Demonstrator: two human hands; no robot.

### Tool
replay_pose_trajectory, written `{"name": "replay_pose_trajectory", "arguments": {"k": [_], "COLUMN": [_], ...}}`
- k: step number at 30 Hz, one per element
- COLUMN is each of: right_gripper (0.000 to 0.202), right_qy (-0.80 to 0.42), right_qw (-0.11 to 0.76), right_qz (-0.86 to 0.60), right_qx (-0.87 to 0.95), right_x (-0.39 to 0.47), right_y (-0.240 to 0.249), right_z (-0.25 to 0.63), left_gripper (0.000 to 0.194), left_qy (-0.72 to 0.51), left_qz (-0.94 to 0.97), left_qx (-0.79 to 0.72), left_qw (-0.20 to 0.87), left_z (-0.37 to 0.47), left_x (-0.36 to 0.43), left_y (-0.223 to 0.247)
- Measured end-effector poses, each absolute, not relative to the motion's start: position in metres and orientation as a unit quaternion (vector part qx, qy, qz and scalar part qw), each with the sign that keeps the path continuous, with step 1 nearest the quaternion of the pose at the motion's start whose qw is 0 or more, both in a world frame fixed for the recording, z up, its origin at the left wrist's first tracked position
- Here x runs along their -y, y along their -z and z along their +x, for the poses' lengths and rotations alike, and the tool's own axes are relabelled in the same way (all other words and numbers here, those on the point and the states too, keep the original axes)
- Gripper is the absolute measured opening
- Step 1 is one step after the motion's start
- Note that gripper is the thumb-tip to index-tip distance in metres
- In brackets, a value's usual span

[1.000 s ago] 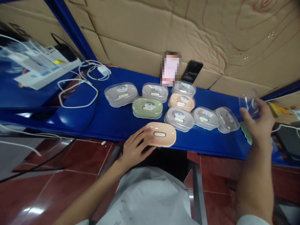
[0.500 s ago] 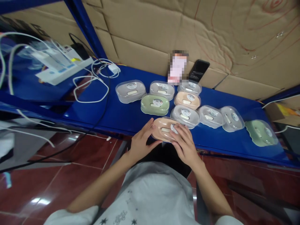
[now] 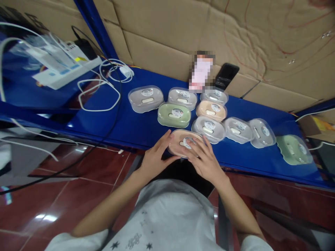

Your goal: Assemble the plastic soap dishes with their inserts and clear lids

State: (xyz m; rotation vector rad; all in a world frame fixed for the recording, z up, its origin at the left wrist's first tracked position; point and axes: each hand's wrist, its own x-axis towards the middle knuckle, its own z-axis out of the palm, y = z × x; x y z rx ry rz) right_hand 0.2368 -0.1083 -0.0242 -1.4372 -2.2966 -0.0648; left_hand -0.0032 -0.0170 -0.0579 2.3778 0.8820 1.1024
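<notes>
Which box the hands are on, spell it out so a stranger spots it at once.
Start at the blue shelf and go to the middle of its near side. There the left hand and the right hand hold a peach box with a partly covered round label. A second peach box sits farther back, but only this one has hands on it.

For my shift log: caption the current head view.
Left grip and right grip on a peach box, lidded boxes behind on blue shelf.
</notes>
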Motion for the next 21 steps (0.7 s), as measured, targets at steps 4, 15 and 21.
{"name": "replay_pose_trajectory", "arguments": {"k": [4, 15, 21], "right_gripper": [0.059, 0.063, 0.065], "right_qy": [0.023, 0.076, 0.076], "right_qw": [0.221, 0.217, 0.251], "right_qz": [-0.523, -0.577, -0.612], "right_qx": [0.822, 0.783, 0.746], "right_x": [0.107, 0.117, 0.115], "right_y": [0.026, 0.038, 0.002], "right_z": [0.235, 0.219, 0.278], "left_gripper": [0.065, 0.052, 0.049], "left_qy": [-0.385, -0.376, -0.384], "left_qz": [0.846, 0.841, 0.835], "left_qx": [-0.312, -0.304, -0.346], "left_qw": [0.195, 0.242, 0.187], "left_z": [-0.004, -0.010, -0.025], "left_x": [0.017, 0.011, -0.003], "left_y": [0.056, 0.052, 0.047]}}
